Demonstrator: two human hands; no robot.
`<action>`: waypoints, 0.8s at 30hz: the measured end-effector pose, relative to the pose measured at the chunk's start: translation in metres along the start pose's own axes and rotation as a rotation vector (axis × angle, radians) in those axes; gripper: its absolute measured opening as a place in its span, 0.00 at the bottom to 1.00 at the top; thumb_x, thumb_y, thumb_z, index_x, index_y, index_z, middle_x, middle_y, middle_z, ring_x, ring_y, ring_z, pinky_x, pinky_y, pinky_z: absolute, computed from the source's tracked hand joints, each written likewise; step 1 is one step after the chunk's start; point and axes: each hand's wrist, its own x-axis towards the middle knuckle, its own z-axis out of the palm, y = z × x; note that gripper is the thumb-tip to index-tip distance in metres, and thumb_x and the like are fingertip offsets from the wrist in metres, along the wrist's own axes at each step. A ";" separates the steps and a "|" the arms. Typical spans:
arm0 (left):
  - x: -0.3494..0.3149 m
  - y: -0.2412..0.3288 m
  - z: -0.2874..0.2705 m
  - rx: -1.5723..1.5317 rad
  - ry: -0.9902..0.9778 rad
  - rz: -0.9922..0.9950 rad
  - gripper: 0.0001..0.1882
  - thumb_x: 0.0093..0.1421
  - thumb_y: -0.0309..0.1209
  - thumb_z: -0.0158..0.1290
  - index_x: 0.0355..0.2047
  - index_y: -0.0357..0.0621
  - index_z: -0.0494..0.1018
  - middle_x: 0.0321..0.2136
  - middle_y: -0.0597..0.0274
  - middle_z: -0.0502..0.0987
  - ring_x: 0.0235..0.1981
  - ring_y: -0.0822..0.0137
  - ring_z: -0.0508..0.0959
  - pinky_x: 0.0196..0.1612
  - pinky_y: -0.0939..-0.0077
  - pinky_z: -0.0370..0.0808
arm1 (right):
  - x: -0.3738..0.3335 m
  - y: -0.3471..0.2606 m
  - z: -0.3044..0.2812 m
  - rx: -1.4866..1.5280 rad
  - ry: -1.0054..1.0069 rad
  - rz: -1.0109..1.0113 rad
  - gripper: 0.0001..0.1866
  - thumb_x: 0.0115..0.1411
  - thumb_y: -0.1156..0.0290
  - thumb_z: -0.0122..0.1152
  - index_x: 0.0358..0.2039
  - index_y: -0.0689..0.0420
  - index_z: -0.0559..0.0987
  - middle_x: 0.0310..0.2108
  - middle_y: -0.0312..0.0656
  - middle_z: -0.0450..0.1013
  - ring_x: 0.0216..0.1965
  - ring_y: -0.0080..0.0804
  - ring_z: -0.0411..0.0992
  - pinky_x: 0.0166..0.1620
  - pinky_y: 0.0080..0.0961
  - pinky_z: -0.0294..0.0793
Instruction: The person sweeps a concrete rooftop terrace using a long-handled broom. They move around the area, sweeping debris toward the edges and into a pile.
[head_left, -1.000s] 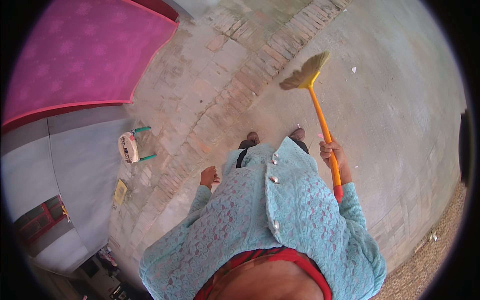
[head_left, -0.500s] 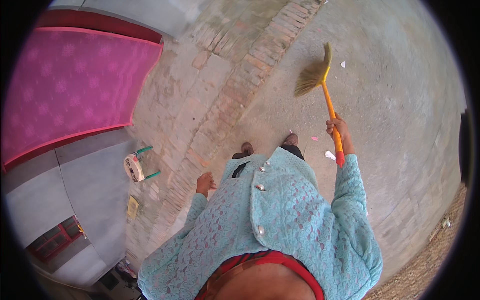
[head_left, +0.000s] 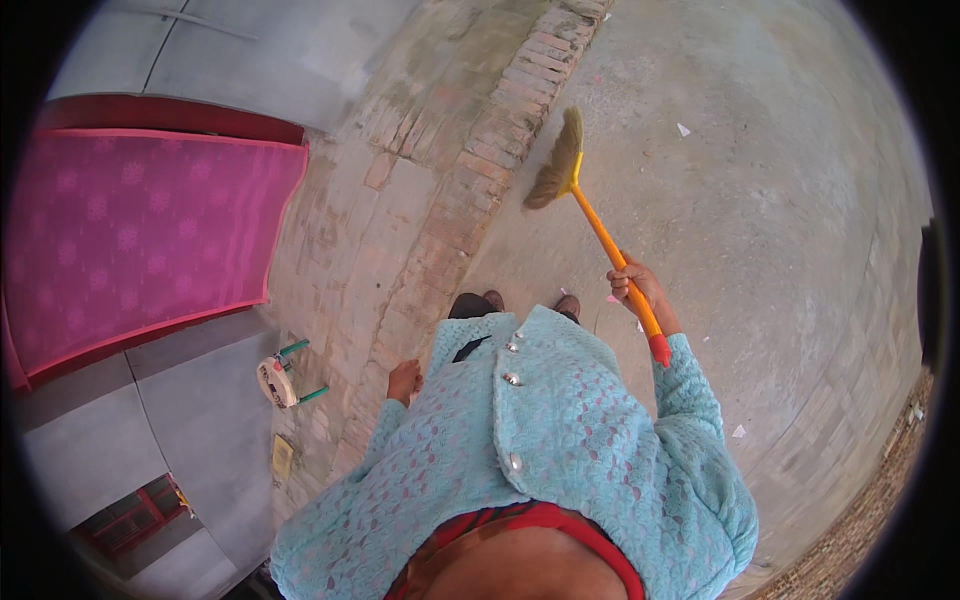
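My right hand [head_left: 640, 290] is closed round the orange handle of a broom [head_left: 598, 230]. Its red end cap points back toward my sleeve. The fanned, straw-coloured bristles [head_left: 556, 165] are out ahead, just right of a brick strip, against the concrete floor in this view. Low at my left side, my left hand [head_left: 404, 381] hangs by the coat's edge with its fingers curled in, and nothing shows in it.
White scraps [head_left: 683, 130] and a few pink bits lie on the concrete floor [head_left: 780, 250]. The row of bricks [head_left: 490, 160] crosses ahead on the left. Further left are a small round stool [head_left: 278, 382] with green legs, a pink curtain [head_left: 150, 230] and a grey wall [head_left: 205, 430].
The broom head has swept left and slightly nearer, toward the brick strip, as my right hand moved left and closer. My left hand's fingers have curled in more. The whole view has shifted a little.
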 end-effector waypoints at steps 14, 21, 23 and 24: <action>0.131 0.101 0.037 0.188 -0.209 0.046 0.12 0.50 0.31 0.43 0.35 0.41 0.68 0.15 0.61 0.66 0.14 0.67 0.69 0.15 0.74 0.67 | 0.001 -0.126 0.060 -0.260 0.384 -0.362 0.39 0.44 0.86 0.43 0.56 0.43 0.44 0.16 0.35 0.56 0.12 0.18 0.55 0.14 0.12 0.58; 0.207 0.183 0.077 -0.079 -0.250 -0.070 0.18 0.50 0.26 0.41 0.43 0.40 0.64 0.16 0.62 0.67 0.14 0.69 0.70 0.16 0.72 0.72 | 0.052 -0.133 0.077 0.054 0.077 -0.328 0.38 0.45 0.85 0.44 0.55 0.43 0.46 0.19 0.35 0.55 0.13 0.15 0.53 0.15 0.08 0.57; 0.207 0.205 0.069 -0.064 -0.270 -0.070 0.19 0.50 0.26 0.41 0.44 0.40 0.63 0.16 0.62 0.67 0.13 0.70 0.69 0.15 0.73 0.71 | 0.073 -0.140 0.077 0.090 0.052 -0.237 0.38 0.45 0.85 0.44 0.55 0.44 0.46 0.21 0.36 0.56 0.13 0.15 0.54 0.15 0.08 0.58; 0.207 0.214 0.059 -0.037 -0.249 -0.064 0.19 0.50 0.26 0.41 0.44 0.40 0.63 0.16 0.62 0.67 0.13 0.70 0.69 0.15 0.73 0.71 | 0.084 -0.145 0.081 0.089 0.042 -0.188 0.38 0.45 0.85 0.43 0.55 0.43 0.46 0.21 0.36 0.56 0.13 0.15 0.55 0.15 0.08 0.58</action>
